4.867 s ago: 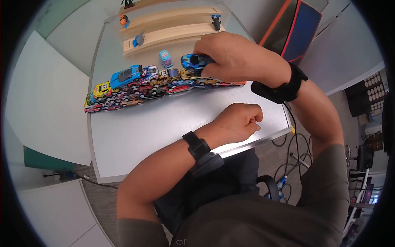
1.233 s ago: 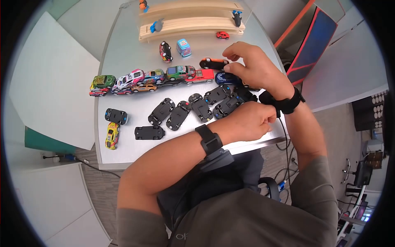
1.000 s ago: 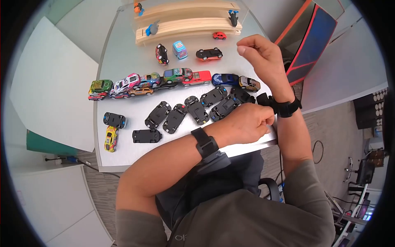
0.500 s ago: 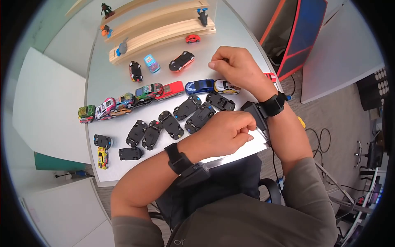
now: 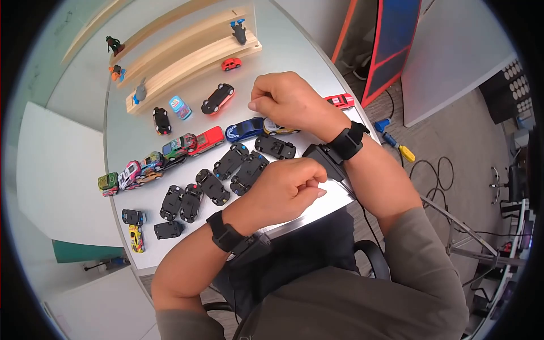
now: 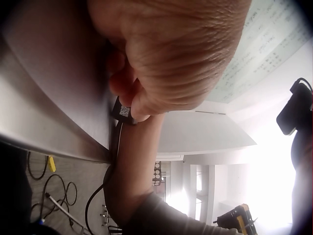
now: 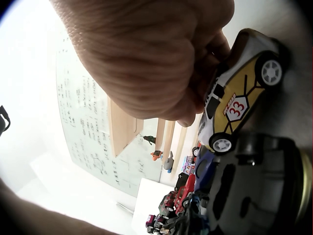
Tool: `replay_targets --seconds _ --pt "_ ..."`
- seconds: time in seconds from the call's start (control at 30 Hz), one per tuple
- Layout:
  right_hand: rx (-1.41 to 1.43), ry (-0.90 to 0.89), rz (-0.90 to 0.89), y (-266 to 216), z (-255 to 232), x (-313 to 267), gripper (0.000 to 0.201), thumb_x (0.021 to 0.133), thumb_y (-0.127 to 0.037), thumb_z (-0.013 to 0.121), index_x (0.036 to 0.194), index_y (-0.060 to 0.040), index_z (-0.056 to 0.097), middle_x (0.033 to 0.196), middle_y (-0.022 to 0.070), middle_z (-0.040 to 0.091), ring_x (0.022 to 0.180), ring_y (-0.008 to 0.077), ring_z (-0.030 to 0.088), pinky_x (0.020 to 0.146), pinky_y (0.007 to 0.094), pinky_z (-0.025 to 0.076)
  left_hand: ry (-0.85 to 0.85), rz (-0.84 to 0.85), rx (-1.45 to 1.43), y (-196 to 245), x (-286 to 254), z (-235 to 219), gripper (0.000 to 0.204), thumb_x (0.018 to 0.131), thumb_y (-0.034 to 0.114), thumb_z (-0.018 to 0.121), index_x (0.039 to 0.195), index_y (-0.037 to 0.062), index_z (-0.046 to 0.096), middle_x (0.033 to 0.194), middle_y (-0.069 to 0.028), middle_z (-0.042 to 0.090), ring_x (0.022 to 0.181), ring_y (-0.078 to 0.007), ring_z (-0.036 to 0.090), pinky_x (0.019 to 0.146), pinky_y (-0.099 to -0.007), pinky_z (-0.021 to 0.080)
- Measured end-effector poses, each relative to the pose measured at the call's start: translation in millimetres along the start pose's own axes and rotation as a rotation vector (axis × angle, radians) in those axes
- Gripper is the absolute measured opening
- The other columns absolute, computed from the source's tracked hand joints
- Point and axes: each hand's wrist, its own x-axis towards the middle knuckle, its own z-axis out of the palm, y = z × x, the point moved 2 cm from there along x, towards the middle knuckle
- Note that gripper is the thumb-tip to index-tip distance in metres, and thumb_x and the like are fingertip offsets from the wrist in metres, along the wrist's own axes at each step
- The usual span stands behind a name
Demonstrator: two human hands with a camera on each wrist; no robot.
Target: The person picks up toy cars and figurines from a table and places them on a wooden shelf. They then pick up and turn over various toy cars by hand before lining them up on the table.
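Note:
My left hand (image 5: 280, 190) hangs loosely curled over the table's front side, holding nothing, close to overturned cars with black undersides (image 5: 249, 171). Loosely curled too, my right hand (image 5: 294, 105) is above and beside a white-and-gold toy car (image 5: 279, 127); no object shows in its grasp. In the right wrist view that car (image 7: 234, 100), numbered 33, stands on its wheels beside my fingers, whose tips are partly hidden. A blue car (image 5: 245, 130) is left of it. Behind them lies an orange-red car (image 5: 218, 98) on its roof.
A row of cars, some stacked, runs left from a red pickup (image 5: 207, 140). Farther back are a light-blue van (image 5: 180, 107), a small red car (image 5: 231, 64) and wooden tiers (image 5: 192, 62) with figurines. A striped red car (image 5: 341, 101) is near the right edge.
The stacked cars seen earliest are now spread out, several upside down. My right hand has left the orange-red car, and its fingers have curled in. The head view has shifted; my left hand remains loosely curled.

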Motion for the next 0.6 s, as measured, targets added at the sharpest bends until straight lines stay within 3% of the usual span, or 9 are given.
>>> replay_targets --seconds 0.1,0.17,0.6 --pt "-0.032 0.006 -0.026 -2.6 1.7 0.9 0.017 0.088 -0.015 0.070 0.085 0.0014 0.067 0.075 0.0146 0.066 0.068 0.0265 0.062 0.064 0.0379 0.049 0.006 0.017 -0.009 0.9 -0.4 0.0 0.015 0.085 0.000 0.074 0.096 0.0011 0.063 0.081 -0.0066 0.064 0.067 -0.0107 0.062 0.058 -0.0260 0.049" --pt "-0.043 0.011 -0.027 -2.1 1.4 0.5 0.019 0.086 -0.020 0.071 0.083 -0.0009 0.068 0.077 0.0184 0.068 0.074 0.0372 0.066 0.067 0.0456 0.050 0.002 0.009 -0.011 1.9 -0.4 -1.0 0.015 0.085 0.000 0.074 0.096 0.0010 0.063 0.081 -0.0067 0.064 0.068 -0.0106 0.062 0.058 -0.0259 0.049" --pt "-0.038 -0.032 -0.023 -6.4 0.4 -0.9 0.017 0.087 -0.016 0.069 0.082 -0.0007 0.066 0.079 0.0168 0.066 0.076 0.0357 0.064 0.069 0.0449 0.049 0.033 0.093 0.041 5.8 0.8 -1.5 0.014 0.085 0.005 0.073 0.094 0.0039 0.062 0.077 -0.0062 0.062 0.065 -0.0180 0.060 0.058 -0.0319 0.046"
